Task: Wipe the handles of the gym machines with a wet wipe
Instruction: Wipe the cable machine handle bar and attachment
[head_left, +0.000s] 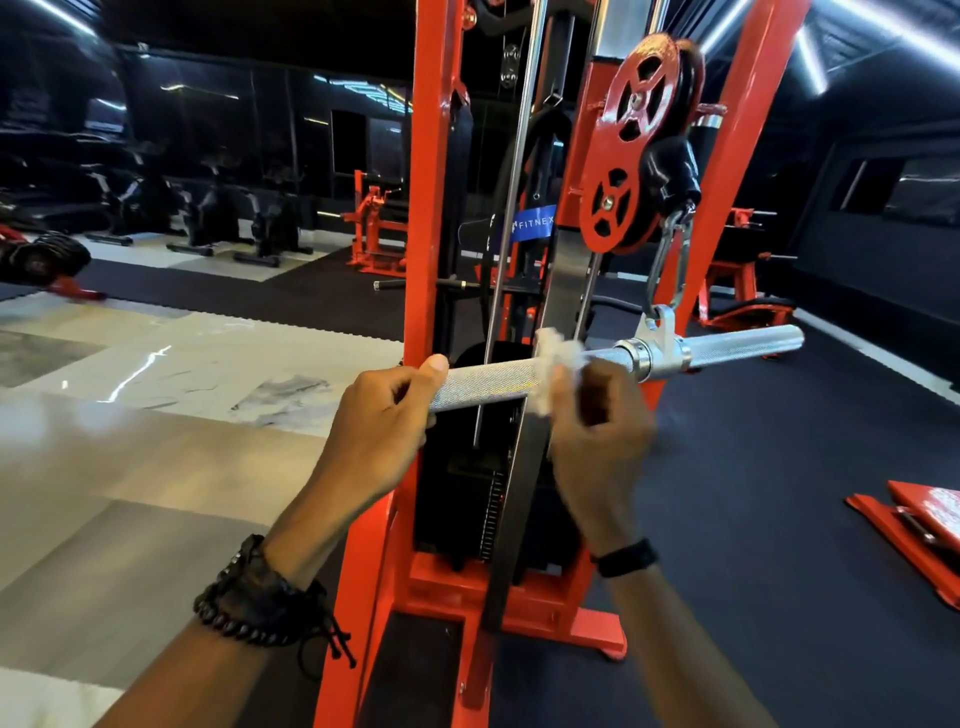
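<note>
My left forearm, nearest the lens, wears black beaded bracelets. My left hand grips the near end of the knurled steel bar, fingers clenched round it. Just right of it on the bar, my right hand holds the crumpled white wet wipe against the metal. Bar hangs by a carabiner from the orange machine's pulleys.

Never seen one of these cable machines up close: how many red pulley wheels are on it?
2 in view: the larger upper wheel near the top of the red frame, and the smaller lower wheel directly beneath it, above the bar. Others may be hidden higher up.
</note>
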